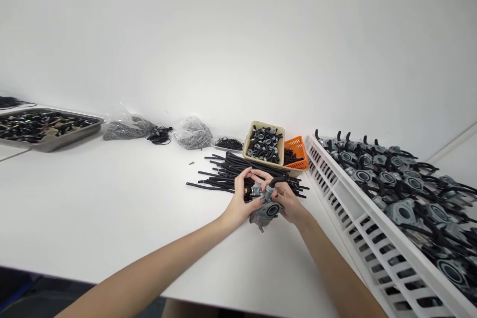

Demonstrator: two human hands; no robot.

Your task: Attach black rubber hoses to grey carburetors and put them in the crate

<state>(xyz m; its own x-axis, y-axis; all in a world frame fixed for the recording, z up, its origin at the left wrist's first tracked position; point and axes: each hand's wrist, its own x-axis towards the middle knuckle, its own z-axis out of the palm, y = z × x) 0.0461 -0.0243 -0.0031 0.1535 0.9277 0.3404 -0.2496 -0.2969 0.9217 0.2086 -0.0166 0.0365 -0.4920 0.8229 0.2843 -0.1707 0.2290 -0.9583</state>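
Left hand (239, 202) and right hand (291, 202) both gripping a grey metal carburetor (266, 212) over the surface (130, 208), kinda between its front edge and those black hoses (238, 163). White crate (345, 193)'s off right.

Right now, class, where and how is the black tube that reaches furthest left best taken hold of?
Likely pinch the black tube by its left end, from above on the left: that end lies flat on the white table, apart from the tube pile, while its right stretch runs toward the left hand.
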